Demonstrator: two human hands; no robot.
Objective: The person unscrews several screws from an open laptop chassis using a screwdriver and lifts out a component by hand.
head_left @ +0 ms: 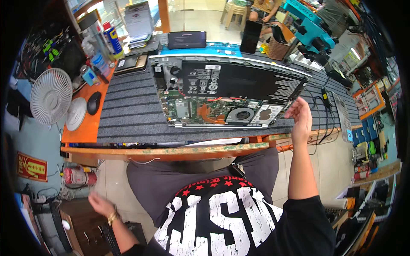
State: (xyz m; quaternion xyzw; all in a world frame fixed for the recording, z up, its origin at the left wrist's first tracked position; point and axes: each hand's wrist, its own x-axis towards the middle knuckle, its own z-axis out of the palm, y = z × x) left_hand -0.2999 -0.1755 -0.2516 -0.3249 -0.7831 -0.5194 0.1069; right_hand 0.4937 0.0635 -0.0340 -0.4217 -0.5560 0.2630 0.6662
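Note:
An opened laptop with its bottom cover off stands tilted up on the grey ribbed mat, showing a black battery, green circuit board, copper heat pipe and fan. My right hand holds the laptop at its right edge, fingers curled toward the inner side and partly hidden. My left hand, with a gold watch on the wrist, hangs low on the left beside my leg, away from the laptop; its fingers are smeared by motion.
A white fan and black mouse stand on the left. Spray cans, phones and a blue mat line the back. A teal microscope, cables and a basket sit rightward. A seated person is beyond the bench.

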